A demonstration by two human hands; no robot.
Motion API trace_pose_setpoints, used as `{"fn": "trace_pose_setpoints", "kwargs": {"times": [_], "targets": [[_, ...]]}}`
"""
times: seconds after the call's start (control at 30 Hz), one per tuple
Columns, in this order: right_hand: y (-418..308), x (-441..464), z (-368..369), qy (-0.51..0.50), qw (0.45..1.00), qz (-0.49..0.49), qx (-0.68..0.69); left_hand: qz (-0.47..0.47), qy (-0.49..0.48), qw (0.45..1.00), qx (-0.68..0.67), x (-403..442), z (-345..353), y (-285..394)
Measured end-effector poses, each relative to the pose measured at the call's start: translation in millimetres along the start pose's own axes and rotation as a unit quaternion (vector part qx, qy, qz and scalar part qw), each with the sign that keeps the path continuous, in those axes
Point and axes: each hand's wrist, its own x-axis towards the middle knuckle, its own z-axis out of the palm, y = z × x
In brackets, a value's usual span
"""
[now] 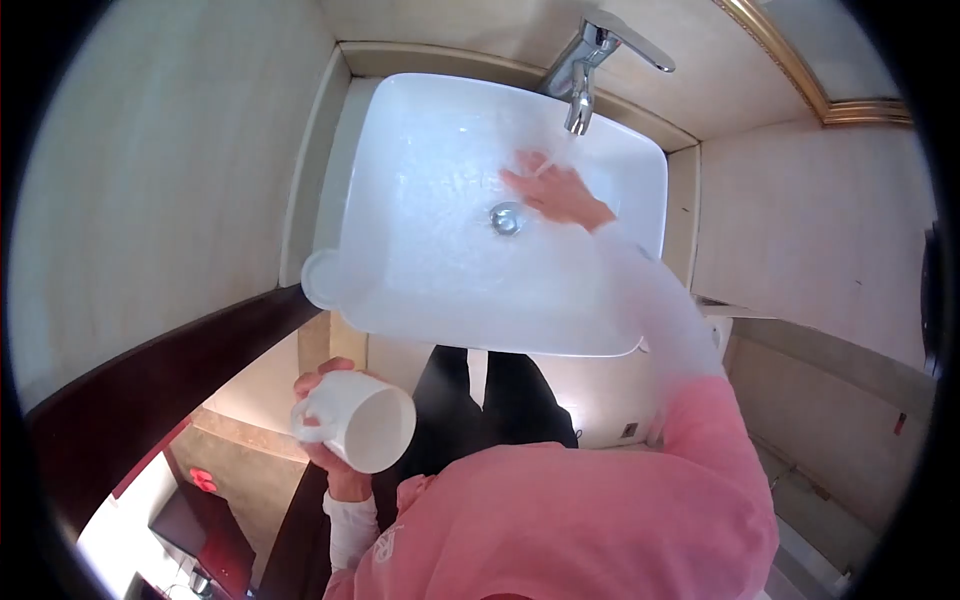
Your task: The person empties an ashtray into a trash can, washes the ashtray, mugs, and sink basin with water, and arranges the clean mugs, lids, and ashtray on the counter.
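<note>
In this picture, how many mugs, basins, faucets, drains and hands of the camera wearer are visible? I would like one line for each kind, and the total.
Mug: 1
Basin: 1
Faucet: 1
Drain: 1
Hands: 2 (left hand, right hand)
Total: 6

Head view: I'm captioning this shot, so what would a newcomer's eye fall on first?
Probably the big white basin at upper centre, with the blurred right hand near the chrome faucet. Next, the white mug in the left hand, lower left, its open mouth showing. The pink top fills the bottom centre.
</note>
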Motion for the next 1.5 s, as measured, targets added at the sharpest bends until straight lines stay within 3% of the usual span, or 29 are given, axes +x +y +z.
{"fn": "trace_pose_setpoints", "kwargs": {"times": [0.13, 0.2, 0.27, 0.33, 0.4, 0.47, 0.6, 0.7, 0.77, 0.83, 0.9, 0.97, 1.07, 1.13, 1.2, 1.3, 1.37, 1.4, 1.43, 1.5], "targets": [[-20, -115, 10, -0.123, 0.977, 0.145, -0.100, -0.050, 0.025, 0.998, 0.020, -3, -9, 0], [-63, -148, 12, -0.184, 0.969, 0.158, -0.038, -0.052, 0.024, 0.998, 0.014, -4, -9, 3], [-99, -166, 55, -0.175, 0.980, 0.097, -0.002, -0.029, 0.025, 0.999, 0.023, -9, -8, 9], [-133, -171, 79, -0.148, 0.973, 0.084, 0.156, -0.014, 0.030, 0.999, 0.020, -14, -10, 19], [-189, -135, 27, -0.156, 0.943, 0.131, 0.263, -0.007, 0.038, 0.999, 0.005, -20, -12, 32], [-235, -93, 6, -0.140, 0.963, 0.054, 0.225, 0.019, 0.042, 0.999, 0.025, -28, -14, 42], [-318, 5, 19, -0.054, 0.927, 0.018, 0.370, 0.065, 0.060, 0.995, 0.038, -48, -13, 56], [-375, 57, 10, 0.109, 0.847, 0.244, 0.459, 0.103, 0.065, 0.992, 0.023, -60, -22, 62], [-366, 104, 17, 0.275, 0.844, 0.288, 0.358, 0.112, 0.076, 0.991, 0.013, -70, -26, 65], [-333, 153, 2, 0.276, 0.815, 0.361, 0.360, 0.119, 0.086, 0.989, 0.029, -77, -23, 68], [-279, 201, -10, 0.350, 0.803, 0.307, 0.373, 0.121, 0.085, 0.989, 0.016, -88, -33, 71], [-253, 231, -31, 0.356, 0.720, 0.381, 0.458, 0.120, 0.093, 0.988, -0.004, -100, -36, 73], [-260, 214, -20, 0.283, 0.781, 0.316, 0.459, 0.131, 0.118, 0.984, -0.014, -105, -39, 71], [-305, 186, 36, 0.308, 0.804, 0.298, 0.412, 0.141, 0.144, 0.979, 0.012, -106, -43, 68], [-357, 125, 13, 0.148, 0.818, 0.356, 0.427, 0.161, 0.146, 0.974, 0.056, -100, -43, 65], [-338, 133, -3, 0.137, 0.808, 0.364, 0.443, 0.148, 0.101, 0.983, 0.041, -95, -35, 67], [-270, 183, 4, 0.328, 0.823, 0.247, 0.392, 0.151, 0.090, 0.983, 0.047, -93, -33, 66], [-238, 201, -7, 0.312, 0.819, 0.276, 0.395, 0.150, 0.086, 0.984, 0.051, -94, -32, 67], [-237, 193, -45, 0.273, 0.769, 0.349, 0.460, 0.146, 0.089, 0.984, 0.041, -96, -32, 67], [-240, 186, -33, 0.258, 0.754, 0.355, 0.489, 0.138, 0.095, 0.986, 0.021, -100, -37, 61]]}}
